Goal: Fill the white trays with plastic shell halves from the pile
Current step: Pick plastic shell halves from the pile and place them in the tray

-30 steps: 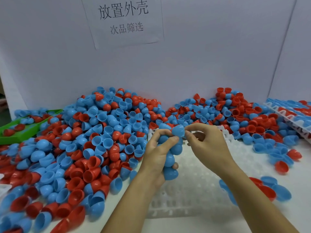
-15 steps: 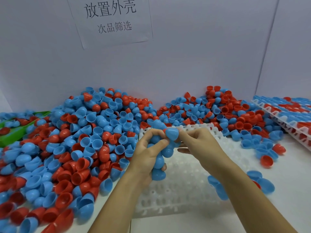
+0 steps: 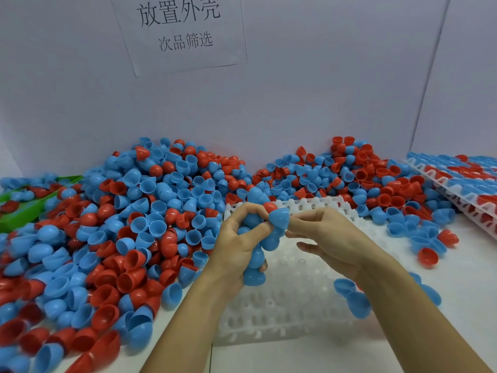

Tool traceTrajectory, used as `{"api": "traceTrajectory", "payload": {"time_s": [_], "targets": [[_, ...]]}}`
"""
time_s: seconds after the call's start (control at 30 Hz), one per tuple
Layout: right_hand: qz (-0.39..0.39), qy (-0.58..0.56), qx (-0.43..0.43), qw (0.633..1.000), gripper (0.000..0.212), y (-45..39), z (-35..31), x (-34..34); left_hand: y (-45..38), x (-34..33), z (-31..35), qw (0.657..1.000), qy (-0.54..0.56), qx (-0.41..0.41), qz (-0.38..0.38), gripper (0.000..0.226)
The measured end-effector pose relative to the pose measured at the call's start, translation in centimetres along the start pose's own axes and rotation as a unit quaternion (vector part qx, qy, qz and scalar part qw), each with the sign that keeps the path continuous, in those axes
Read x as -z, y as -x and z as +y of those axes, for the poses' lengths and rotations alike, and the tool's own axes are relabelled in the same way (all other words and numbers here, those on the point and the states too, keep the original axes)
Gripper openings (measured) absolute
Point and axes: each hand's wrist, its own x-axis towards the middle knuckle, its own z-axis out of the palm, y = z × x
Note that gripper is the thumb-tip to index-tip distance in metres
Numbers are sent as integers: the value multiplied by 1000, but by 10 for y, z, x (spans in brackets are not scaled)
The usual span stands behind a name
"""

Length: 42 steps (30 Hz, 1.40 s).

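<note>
With the left hand (image 3: 236, 246) gripping a nested stack of blue shells (image 3: 255, 254), the right hand (image 3: 320, 232) pinching the top blue shell (image 3: 279, 218) should pull straight off toward 3 o'clock, then seat it in the white tray (image 3: 295, 292).

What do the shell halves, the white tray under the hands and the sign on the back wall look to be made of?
Shell halves: thin moulded plastic, smooth and semi-glossy, with soft highlights on the domes. White tray: likely milky, slightly translucent moulded plastic with rounded pegs. Sign: probably printed paper; its lower edge lifts slightly.
</note>
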Motion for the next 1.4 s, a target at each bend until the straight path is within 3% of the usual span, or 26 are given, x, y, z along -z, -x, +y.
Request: {"api": "traceTrajectory", "payload": {"time_s": [0.1, 0.2, 0.3, 0.37, 0.43, 0.53, 0.73, 1.03, 1.4], "targets": [[40, 27, 16, 999, 8, 2, -4, 3, -1, 3, 1, 1000, 12, -1, 26, 22], [60, 192, 74, 977, 7, 12, -18, 15, -2, 5, 0, 999, 33, 6, 40, 22], [-8, 388, 136, 911, 10, 29, -32, 30, -4, 4, -1, 999, 39, 7, 36, 23], [-48, 499, 132, 855, 6, 39, -35, 36, -5, 3, -1, 998, 44, 6, 32, 23], [-72, 568, 99, 814, 10, 47, -33, 38, -5, 3, -1, 998, 51, 7, 31, 23], [-89, 611, 57, 784, 17, 54, -24, 32, -4, 2, -1, 998, 53, 8, 32, 23], [-86, 621, 48, 778, 28, 57, -6, 15, -1, 0, 0, 998, 49, 10, 30, 23], [-87, 611, 34, 786, 29, 57, -3, 18, 0, 0, 1, 998, 46, 14, 33, 27], [-90, 571, 53, 815, 17, 53, -14, 25, -1, 0, 1, 998, 61, 17, 28, 27]]}}
